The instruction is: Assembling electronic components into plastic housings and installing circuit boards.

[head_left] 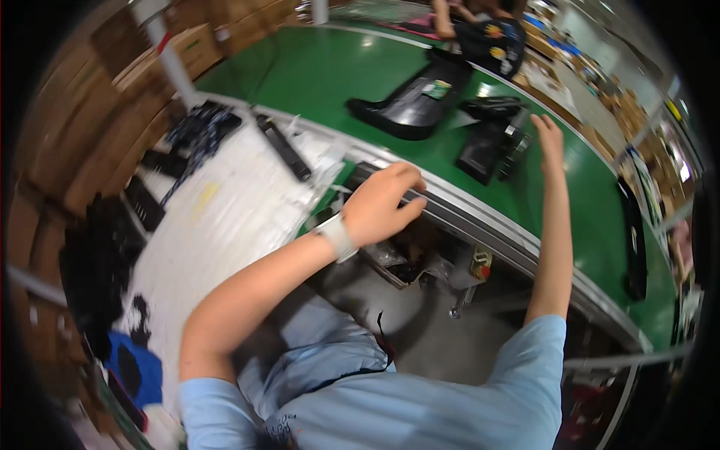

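Note:
My left hand point(381, 205) is over the metal rail of the green table, fingers bent and thumb apart. A dark piece point(361, 175) lies right beside and partly under it; my hand hides the rest. My right hand point(550, 141) reaches over the green table with its fingers stretched out, holding nothing I can see. Just left of it lies a group of black plastic parts point(484, 150), blurred. Farther off is a long, curved black plastic panel point(409, 105) with a small green-and-white label point(436, 89).
The green tabletop point(300, 75) has a metal rail point(495, 225) along its near edge. On the left, a white-covered surface point(217, 202) bears a slim black device point(283, 148) and dark parts. Cartons point(90, 97) are stacked beyond. A co-worker point(491, 37) sits across the table.

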The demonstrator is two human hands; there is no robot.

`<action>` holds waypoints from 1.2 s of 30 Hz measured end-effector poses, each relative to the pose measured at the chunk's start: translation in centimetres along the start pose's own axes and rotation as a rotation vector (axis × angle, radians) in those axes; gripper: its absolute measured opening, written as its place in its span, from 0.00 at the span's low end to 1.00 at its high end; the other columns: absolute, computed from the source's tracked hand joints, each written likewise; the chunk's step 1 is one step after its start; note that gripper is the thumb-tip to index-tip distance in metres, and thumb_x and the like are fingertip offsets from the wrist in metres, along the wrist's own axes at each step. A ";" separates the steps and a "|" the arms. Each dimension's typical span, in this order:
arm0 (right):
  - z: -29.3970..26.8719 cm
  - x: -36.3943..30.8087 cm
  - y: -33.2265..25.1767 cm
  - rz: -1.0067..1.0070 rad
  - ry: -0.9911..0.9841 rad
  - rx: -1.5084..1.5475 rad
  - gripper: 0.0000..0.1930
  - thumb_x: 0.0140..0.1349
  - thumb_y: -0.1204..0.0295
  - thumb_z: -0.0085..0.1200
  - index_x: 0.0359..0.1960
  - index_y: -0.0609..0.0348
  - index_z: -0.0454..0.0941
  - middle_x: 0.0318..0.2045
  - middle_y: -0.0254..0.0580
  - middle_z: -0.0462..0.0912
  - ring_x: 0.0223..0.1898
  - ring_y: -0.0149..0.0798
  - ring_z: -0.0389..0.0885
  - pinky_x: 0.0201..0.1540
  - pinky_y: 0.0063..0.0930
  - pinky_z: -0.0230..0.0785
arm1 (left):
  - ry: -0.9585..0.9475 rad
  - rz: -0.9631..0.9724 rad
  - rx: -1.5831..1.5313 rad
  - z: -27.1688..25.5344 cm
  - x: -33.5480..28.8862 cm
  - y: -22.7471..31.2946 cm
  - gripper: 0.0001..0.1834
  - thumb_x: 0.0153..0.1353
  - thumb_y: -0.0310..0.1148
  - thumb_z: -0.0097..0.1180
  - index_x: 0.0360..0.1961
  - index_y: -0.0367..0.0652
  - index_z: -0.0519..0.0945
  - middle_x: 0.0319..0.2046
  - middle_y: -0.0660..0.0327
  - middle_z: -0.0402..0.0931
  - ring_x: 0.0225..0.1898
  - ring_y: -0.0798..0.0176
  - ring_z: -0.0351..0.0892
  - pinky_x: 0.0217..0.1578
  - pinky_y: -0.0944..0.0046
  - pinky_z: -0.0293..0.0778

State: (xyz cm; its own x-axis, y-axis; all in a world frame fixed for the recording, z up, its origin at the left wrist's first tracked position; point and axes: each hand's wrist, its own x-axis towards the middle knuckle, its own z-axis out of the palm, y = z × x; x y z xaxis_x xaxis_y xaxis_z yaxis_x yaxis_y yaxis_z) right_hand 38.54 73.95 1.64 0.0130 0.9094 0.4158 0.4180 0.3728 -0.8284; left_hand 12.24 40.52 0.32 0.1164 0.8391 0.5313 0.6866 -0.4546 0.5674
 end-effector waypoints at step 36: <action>51.3 -44.7 -42.3 -1.301 -0.960 -0.278 0.07 0.50 0.70 0.54 0.28 0.54 0.83 0.28 0.50 0.83 0.33 0.52 0.83 0.35 0.44 0.76 | 0.550 -0.606 0.206 -18.5 -32.3 4.7 0.03 0.52 0.22 0.57 0.29 0.38 0.77 0.32 0.59 0.74 0.33 0.57 0.76 0.33 0.62 0.73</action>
State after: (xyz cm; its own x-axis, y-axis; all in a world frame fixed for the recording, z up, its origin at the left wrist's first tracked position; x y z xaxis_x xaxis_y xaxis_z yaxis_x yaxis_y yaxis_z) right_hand -26.29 26.98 -1.14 -0.9475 -0.1569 0.2786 -0.1620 0.9868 0.0046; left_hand -1.62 5.80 -2.52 -0.6440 0.6306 0.4331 0.6411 0.1360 0.7553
